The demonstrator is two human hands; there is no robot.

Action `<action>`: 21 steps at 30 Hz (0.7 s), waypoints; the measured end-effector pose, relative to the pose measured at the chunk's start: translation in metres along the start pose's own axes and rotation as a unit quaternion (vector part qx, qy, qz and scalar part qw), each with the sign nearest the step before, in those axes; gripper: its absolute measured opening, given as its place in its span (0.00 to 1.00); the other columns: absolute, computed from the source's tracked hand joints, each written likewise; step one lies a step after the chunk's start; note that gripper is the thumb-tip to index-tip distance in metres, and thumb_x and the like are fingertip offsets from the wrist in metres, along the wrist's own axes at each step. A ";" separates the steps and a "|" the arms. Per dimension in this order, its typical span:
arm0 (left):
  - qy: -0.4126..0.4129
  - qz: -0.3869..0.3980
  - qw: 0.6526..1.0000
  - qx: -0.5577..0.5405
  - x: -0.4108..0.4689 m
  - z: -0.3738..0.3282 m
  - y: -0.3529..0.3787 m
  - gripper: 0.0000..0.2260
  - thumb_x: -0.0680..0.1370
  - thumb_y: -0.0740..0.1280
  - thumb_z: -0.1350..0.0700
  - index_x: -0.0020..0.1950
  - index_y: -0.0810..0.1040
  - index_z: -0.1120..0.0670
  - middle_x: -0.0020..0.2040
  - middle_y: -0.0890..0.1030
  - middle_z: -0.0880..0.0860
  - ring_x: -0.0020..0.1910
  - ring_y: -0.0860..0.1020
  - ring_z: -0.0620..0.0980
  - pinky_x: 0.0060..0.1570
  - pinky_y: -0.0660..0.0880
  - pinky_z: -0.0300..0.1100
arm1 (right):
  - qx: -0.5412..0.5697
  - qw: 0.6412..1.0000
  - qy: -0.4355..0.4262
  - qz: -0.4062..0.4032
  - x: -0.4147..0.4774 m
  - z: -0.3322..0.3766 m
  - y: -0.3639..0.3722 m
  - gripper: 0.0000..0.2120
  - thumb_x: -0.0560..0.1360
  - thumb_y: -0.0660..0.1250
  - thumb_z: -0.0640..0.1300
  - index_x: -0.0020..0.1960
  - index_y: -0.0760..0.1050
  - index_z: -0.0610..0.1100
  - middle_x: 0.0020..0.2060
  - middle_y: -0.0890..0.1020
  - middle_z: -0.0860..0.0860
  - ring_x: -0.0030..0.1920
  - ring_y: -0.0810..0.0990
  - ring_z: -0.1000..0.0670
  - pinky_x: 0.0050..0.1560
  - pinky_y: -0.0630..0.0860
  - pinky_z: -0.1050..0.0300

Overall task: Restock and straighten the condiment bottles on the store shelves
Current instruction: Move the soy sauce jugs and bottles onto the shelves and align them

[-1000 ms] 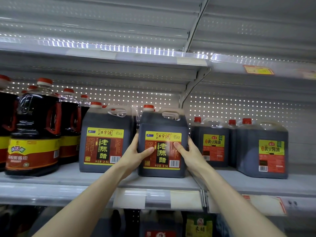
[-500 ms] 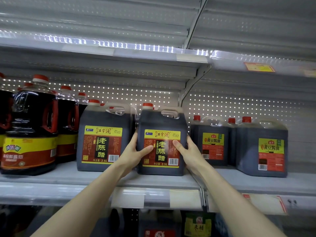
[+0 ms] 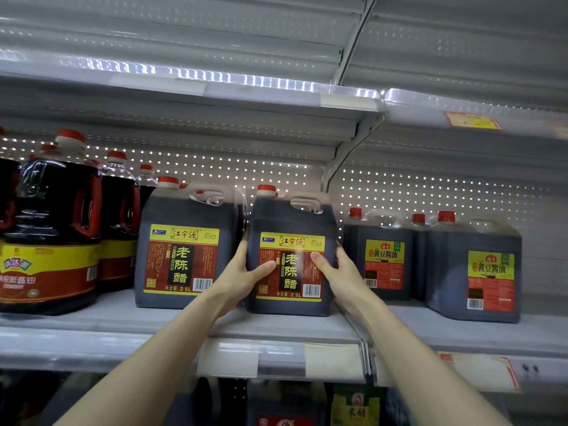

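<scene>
A dark 2.5 L vinegar jug with a red cap and a yellow and red label stands on the grey shelf, near its front edge. My left hand grips its left side, thumb across the label. My right hand grips its right side, thumb on the label too. A matching vinegar jug stands just to the left, close beside it.
Round dark soy sauce bottles with red handles fill the shelf's left end. Two square soy sauce jugs stand to the right, beyond a shelf divider. An upper shelf hangs overhead. More bottles show on the shelf below.
The held jug has shifted slightly left, closer to its twin. My hands stay on its two sides in much the same grip.
</scene>
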State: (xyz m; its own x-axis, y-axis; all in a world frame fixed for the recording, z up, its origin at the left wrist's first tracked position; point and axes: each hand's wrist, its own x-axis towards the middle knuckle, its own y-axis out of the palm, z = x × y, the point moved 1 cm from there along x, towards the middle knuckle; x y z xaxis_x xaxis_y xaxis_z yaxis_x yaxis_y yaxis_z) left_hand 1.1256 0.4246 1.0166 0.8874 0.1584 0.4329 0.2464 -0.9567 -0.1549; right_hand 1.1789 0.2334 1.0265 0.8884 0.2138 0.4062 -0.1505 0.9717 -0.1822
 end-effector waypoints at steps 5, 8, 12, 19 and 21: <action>0.000 0.002 1.000 -0.007 0.000 -0.002 0.000 0.32 0.77 0.67 0.54 0.77 0.55 0.46 0.66 0.75 0.49 0.63 0.75 0.51 0.63 0.73 0.53 | 0.000 1.000 -0.003 -0.002 -0.001 0.002 0.000 0.27 0.78 0.64 0.51 0.75 0.61 0.50 0.65 0.76 0.48 0.62 0.77 0.46 0.61 0.77 0.44; -0.005 0.001 1.000 -0.006 0.000 -0.002 0.000 0.33 0.78 0.67 0.53 0.78 0.53 0.45 0.67 0.73 0.49 0.65 0.74 0.52 0.64 0.72 0.54 | -0.006 1.000 0.007 -0.003 -0.001 0.002 0.001 0.30 0.77 0.64 0.53 0.76 0.58 0.50 0.67 0.75 0.48 0.64 0.76 0.45 0.61 0.76 0.42; -0.007 0.002 1.000 -0.012 -0.002 -0.002 0.001 0.33 0.78 0.67 0.54 0.78 0.53 0.46 0.68 0.73 0.50 0.64 0.74 0.52 0.64 0.71 0.53 | -0.007 1.000 0.005 -0.001 -0.002 0.002 0.001 0.29 0.78 0.63 0.52 0.76 0.59 0.49 0.65 0.76 0.49 0.62 0.77 0.47 0.58 0.78 0.47; 0.003 0.004 1.000 -0.022 -0.001 -0.002 0.001 0.33 0.78 0.68 0.55 0.77 0.54 0.46 0.65 0.75 0.48 0.61 0.75 0.49 0.62 0.72 0.50 | 0.004 1.000 -0.008 0.005 -0.005 0.004 -0.001 0.24 0.79 0.63 0.50 0.73 0.62 0.50 0.60 0.77 0.51 0.57 0.78 0.50 0.52 0.79 0.54; 0.005 0.004 1.000 -0.019 -0.002 -0.002 0.001 0.33 0.78 0.67 0.55 0.77 0.54 0.46 0.63 0.74 0.47 0.60 0.75 0.49 0.61 0.73 0.48 | 0.004 1.000 -0.005 0.006 -0.005 0.005 -0.001 0.25 0.79 0.63 0.50 0.74 0.61 0.50 0.63 0.77 0.49 0.60 0.78 0.48 0.55 0.79 0.51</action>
State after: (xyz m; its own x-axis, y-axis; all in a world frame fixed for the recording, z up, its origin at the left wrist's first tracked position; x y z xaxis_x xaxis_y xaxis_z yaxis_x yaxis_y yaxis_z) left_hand 1.1236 0.4224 1.0178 0.8858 0.1480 0.4399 0.2238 -0.9665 -0.1255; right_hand 1.1730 0.2316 1.0291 0.8818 0.2266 0.4136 -0.1644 0.9697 -0.1809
